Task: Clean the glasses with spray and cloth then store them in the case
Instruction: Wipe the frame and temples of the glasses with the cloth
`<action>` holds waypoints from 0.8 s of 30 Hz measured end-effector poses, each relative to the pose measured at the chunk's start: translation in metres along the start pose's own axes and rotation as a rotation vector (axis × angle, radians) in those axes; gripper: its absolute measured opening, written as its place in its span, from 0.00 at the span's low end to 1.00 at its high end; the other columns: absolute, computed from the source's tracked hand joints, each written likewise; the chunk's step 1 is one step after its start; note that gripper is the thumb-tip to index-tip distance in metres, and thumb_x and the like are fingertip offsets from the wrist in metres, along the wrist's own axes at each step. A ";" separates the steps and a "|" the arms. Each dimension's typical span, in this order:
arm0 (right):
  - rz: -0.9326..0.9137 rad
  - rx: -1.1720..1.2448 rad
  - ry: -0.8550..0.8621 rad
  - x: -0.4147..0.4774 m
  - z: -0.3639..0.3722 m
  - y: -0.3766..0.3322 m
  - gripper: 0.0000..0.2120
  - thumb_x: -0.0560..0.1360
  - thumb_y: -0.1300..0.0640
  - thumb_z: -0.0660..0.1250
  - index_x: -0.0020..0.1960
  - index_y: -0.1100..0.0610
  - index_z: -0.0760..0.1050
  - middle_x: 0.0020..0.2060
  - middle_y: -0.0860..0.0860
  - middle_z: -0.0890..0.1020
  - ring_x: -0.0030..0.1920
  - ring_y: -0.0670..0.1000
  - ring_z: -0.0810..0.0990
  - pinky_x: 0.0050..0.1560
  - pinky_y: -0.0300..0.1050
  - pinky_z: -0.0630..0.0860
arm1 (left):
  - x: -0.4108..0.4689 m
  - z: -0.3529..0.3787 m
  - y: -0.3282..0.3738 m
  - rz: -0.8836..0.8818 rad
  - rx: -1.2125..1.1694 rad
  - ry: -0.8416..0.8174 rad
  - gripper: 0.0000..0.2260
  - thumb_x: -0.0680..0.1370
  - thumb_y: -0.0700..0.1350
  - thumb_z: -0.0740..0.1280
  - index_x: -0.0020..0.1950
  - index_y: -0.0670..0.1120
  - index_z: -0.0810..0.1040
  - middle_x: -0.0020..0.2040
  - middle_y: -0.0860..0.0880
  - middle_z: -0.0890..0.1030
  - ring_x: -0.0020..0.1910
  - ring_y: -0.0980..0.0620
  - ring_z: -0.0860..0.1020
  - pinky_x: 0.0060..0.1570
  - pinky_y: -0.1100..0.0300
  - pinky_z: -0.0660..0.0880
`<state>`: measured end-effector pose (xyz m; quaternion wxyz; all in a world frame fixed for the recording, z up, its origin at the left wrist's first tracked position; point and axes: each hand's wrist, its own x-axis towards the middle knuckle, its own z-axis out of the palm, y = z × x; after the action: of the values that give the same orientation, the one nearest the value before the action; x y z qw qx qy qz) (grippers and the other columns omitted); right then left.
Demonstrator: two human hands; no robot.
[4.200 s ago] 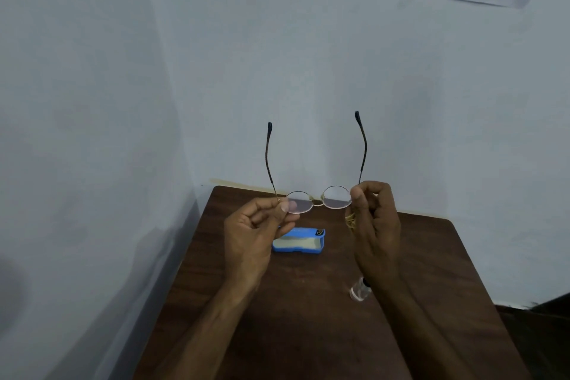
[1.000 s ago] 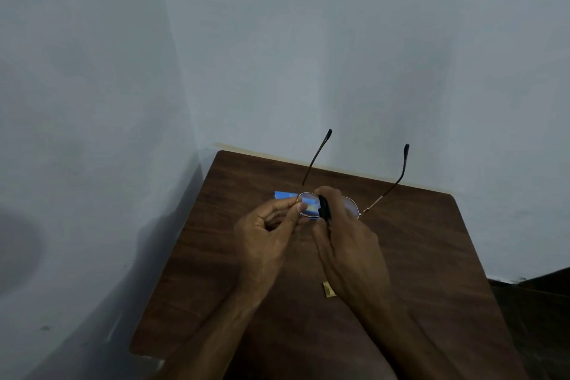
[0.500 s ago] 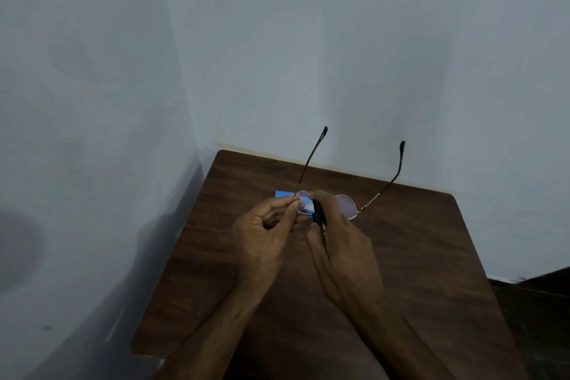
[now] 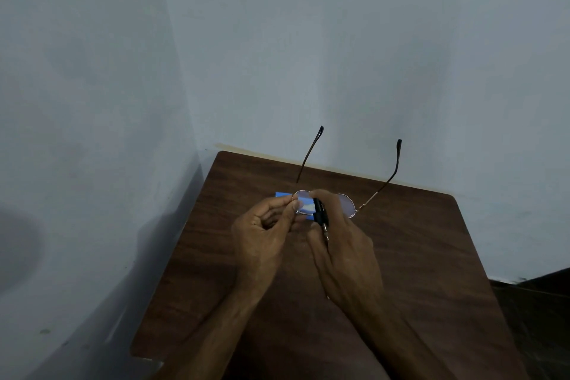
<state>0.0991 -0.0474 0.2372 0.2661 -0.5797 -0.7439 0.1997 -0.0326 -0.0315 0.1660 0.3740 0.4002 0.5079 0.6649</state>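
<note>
dark wood table (image 4: 416, 256) in a corner of pale walls (image 4: 308, 55). thin round glasses (image 4: 347, 205), arms unfolded, held above it over a blue case (image 4: 282, 194); left hand (image 4: 262, 237) pinches the rim, right hand (image 4: 345, 253) curls round a spray bottle (image 4: 319, 210).

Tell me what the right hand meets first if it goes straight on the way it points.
Probably the glasses: the right hand, gripping the spray bottle, points at the lenses just past its fingertips. The blue case lies beyond; depth unclear.

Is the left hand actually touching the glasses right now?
Touching. The head view shows the left hand pinching the rim of the glasses at one lens, thumb and forefinger closed on the frame.
</note>
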 end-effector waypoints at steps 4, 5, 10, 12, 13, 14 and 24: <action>0.007 -0.035 0.027 0.001 -0.003 0.005 0.20 0.82 0.59 0.64 0.71 0.47 0.69 0.49 0.46 0.82 0.42 0.47 0.82 0.44 0.48 0.80 | 0.000 0.001 0.004 0.004 -0.024 0.004 0.11 0.75 0.44 0.76 0.58 0.49 0.87 0.50 0.52 0.90 0.48 0.50 0.90 0.47 0.51 0.87; 0.012 -0.039 0.030 0.002 -0.003 0.006 0.20 0.81 0.60 0.64 0.71 0.46 0.69 0.47 0.46 0.81 0.40 0.47 0.81 0.41 0.45 0.78 | 0.001 0.001 0.004 0.006 -0.025 0.006 0.11 0.75 0.44 0.76 0.58 0.49 0.87 0.51 0.52 0.90 0.48 0.50 0.90 0.47 0.53 0.87; -0.008 -0.049 -0.001 -0.004 -0.001 0.011 0.21 0.80 0.60 0.65 0.71 0.46 0.70 0.42 0.45 0.79 0.38 0.45 0.79 0.38 0.39 0.72 | 0.003 0.002 0.005 0.007 -0.023 0.014 0.12 0.75 0.41 0.76 0.59 0.43 0.87 0.50 0.52 0.90 0.46 0.51 0.90 0.45 0.60 0.86; 0.013 -0.016 -0.010 -0.005 0.000 0.013 0.23 0.80 0.59 0.65 0.73 0.45 0.69 0.43 0.47 0.81 0.39 0.44 0.80 0.39 0.35 0.72 | 0.004 0.002 0.005 0.006 -0.016 0.025 0.13 0.75 0.41 0.76 0.59 0.42 0.87 0.50 0.50 0.90 0.46 0.50 0.90 0.46 0.56 0.87; 0.028 -0.002 -0.018 -0.005 0.001 0.014 0.23 0.81 0.58 0.65 0.73 0.44 0.68 0.44 0.47 0.81 0.40 0.44 0.80 0.38 0.32 0.71 | 0.004 0.002 0.005 0.008 -0.016 0.027 0.12 0.75 0.40 0.76 0.59 0.42 0.87 0.50 0.50 0.90 0.46 0.50 0.90 0.46 0.56 0.87; 0.038 0.001 -0.014 -0.005 0.001 0.016 0.24 0.81 0.58 0.65 0.74 0.44 0.67 0.45 0.48 0.82 0.40 0.43 0.79 0.38 0.31 0.70 | 0.004 0.002 0.005 0.008 -0.019 0.025 0.12 0.75 0.39 0.76 0.59 0.41 0.86 0.50 0.51 0.90 0.46 0.50 0.90 0.46 0.57 0.87; -0.013 -0.209 0.114 0.000 -0.009 0.050 0.22 0.79 0.53 0.62 0.70 0.40 0.62 0.50 0.45 0.80 0.39 0.45 0.77 0.35 0.40 0.71 | 0.005 -0.004 0.008 0.029 0.025 0.051 0.11 0.77 0.39 0.76 0.59 0.41 0.86 0.48 0.46 0.90 0.45 0.50 0.90 0.42 0.58 0.87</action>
<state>0.1429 -0.0352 0.2142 0.2475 -0.6097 -0.7480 0.0861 -0.0387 -0.0296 0.1740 0.3460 0.3950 0.5196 0.6741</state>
